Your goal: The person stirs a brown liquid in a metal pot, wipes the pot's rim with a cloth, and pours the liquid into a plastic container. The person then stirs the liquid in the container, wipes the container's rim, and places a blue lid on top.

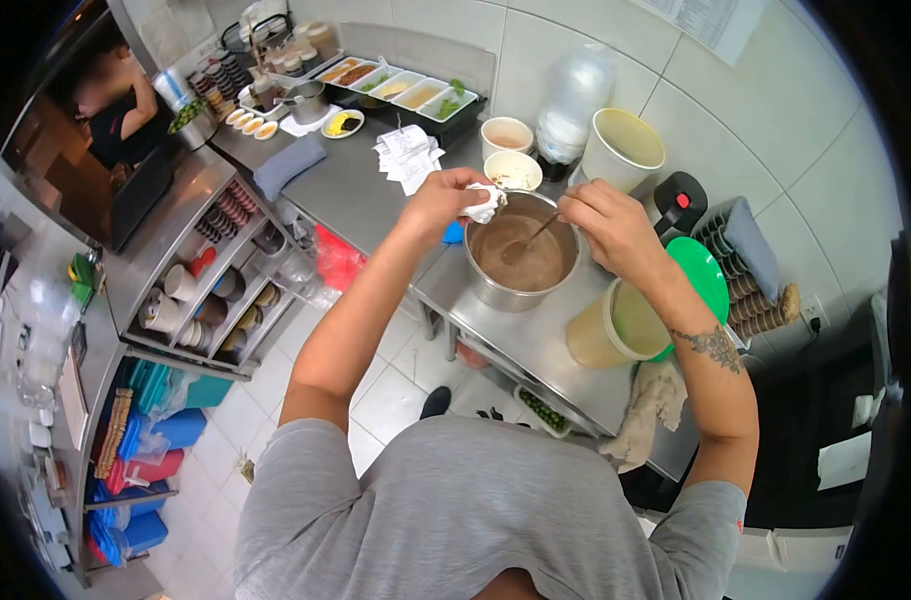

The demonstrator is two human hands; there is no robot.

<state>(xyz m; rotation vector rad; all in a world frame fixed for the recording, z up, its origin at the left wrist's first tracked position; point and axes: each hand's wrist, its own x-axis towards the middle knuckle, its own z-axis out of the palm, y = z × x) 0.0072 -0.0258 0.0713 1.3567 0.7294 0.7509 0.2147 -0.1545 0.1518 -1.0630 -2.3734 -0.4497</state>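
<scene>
A steel pot [521,250] of brown liquid stands on the metal counter. At its upper left rim, my left hand [448,208] is closed on a crumpled white cloth or paper [486,203]. Over the right rim, my right hand [611,225] pinches the handle of a metal spoon [544,228], whose bowl rests in the liquid. Just behind the pot are a white bowl [514,170] with residue inside and a tub [506,136] of pale brown contents.
Right of the pot stand a tall translucent container [616,325], a green lid [696,275] and a white bucket [626,145]. Paper slips [409,157] and a topping tray [401,88] lie behind left. Another person [121,105] is at the far left.
</scene>
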